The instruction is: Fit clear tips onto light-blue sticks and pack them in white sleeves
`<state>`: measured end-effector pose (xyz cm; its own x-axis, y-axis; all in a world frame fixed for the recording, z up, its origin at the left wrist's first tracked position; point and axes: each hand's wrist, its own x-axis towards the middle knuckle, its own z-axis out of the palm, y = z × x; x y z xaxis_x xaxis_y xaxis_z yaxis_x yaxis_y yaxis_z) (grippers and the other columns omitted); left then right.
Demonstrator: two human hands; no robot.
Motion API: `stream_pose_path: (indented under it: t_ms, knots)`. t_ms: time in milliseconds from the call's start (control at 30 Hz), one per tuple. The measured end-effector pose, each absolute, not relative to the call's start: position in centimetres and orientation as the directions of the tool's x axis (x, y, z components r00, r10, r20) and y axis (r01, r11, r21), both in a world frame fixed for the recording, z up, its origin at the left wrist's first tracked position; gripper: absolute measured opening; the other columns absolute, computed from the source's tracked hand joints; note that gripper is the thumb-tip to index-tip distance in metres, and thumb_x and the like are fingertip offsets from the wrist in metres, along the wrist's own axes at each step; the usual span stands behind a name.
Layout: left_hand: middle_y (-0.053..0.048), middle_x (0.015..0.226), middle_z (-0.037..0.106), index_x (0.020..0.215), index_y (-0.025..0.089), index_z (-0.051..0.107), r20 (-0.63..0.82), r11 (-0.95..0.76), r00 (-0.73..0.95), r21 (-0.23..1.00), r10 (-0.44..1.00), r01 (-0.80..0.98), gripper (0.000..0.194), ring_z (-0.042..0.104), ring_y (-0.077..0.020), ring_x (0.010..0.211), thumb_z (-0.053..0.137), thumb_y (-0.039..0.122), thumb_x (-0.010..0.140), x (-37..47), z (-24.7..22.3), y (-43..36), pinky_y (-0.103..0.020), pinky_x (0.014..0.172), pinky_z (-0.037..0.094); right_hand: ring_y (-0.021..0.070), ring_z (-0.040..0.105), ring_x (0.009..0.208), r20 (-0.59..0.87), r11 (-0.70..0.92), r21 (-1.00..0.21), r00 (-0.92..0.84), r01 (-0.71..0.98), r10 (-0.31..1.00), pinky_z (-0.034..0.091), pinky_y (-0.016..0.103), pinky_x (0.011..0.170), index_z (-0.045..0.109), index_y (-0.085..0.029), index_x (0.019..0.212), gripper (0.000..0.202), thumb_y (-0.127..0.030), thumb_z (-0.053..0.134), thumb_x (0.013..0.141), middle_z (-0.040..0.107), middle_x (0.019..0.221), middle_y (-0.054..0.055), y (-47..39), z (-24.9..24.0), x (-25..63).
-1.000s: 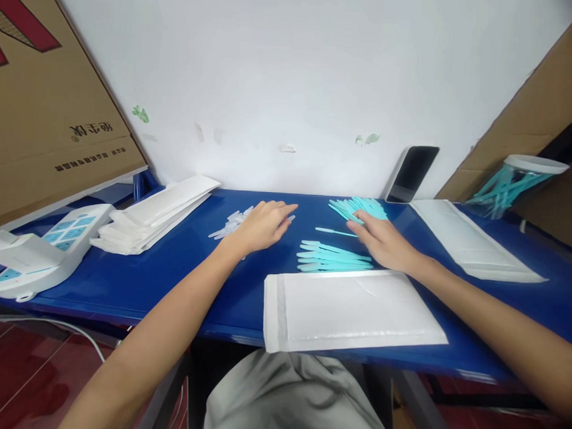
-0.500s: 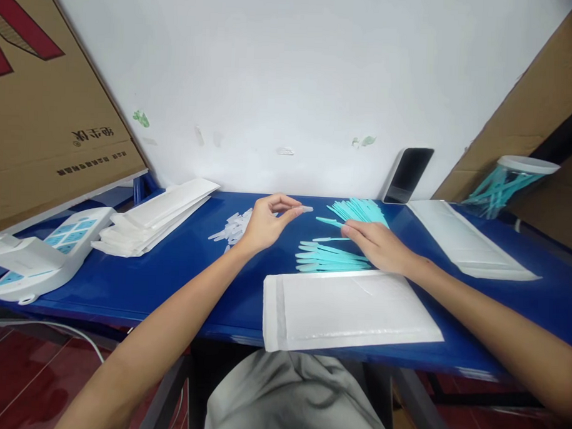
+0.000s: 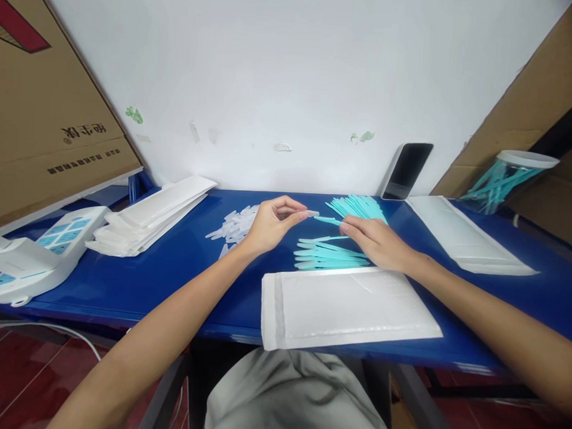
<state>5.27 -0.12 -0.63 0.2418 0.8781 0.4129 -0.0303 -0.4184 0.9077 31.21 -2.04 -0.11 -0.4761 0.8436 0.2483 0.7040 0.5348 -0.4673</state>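
Note:
My left hand (image 3: 275,225) pinches a small translucent cap (image 3: 313,213) between thumb and fingers. Close to that cap is the tip of a teal stick (image 3: 327,220), which my right hand (image 3: 374,239) grips; whether the two touch is hard to tell. Left of my left hand lies a pile of translucent caps (image 3: 236,225). Loose teal sticks (image 3: 359,207) are fanned out behind my right hand. A row of teal sticks with pale tips (image 3: 329,255) lies in front of my hands, beside a white padded envelope (image 3: 353,311) at the table's front edge.
White envelopes (image 3: 154,216) are stacked at the left, beside a power strip (image 3: 50,256). A phone (image 3: 407,171) leans on the wall. At the right are another padded envelope (image 3: 468,236) and a clear jar of teal sticks (image 3: 503,181). Cardboard (image 3: 55,106) stands far left.
My left hand has moved right with the cap, closing the gap to the teal stick's tip. My right hand keeps its grip on the stick. The camera view has shifted slightly.

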Motion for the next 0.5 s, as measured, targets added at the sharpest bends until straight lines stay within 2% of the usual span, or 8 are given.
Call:
stream_pose_path:
  t_ms: [267,500]
  knots:
    - [-0.01,0.092,0.079,0.089,0.015,0.069,0.393,-0.395,0.246,0.918,0.886,-0.045,0.04,0.074,-0.0217,0.088,0.085,0.047,0.073,5.4,-0.7,-0.3,-0.037,0.087,0.055,0.0175,0.05,0.062,0.256,0.541,-0.447,-0.477,0.713,0.841,0.032,0.032,0.063,0.055,-0.024,0.082,0.042,-0.053,0.033,0.103,0.055,0.065,-0.001,-2.0,-0.1,31.2]
    - [-0.005,0.081,0.075,0.083,0.015,0.075,0.327,-0.351,0.335,0.937,0.884,0.011,0.033,0.067,-0.0146,0.07,0.088,0.041,0.067,5.6,-1.6,0.0,-0.028,0.068,0.051,0.0181,0.051,0.064,0.229,0.542,-0.421,-0.493,0.727,0.84,0.031,0.032,0.064,0.056,-0.024,0.084,0.041,-0.053,0.033,0.104,0.056,0.067,-0.001,-2.4,0.1,31.0]
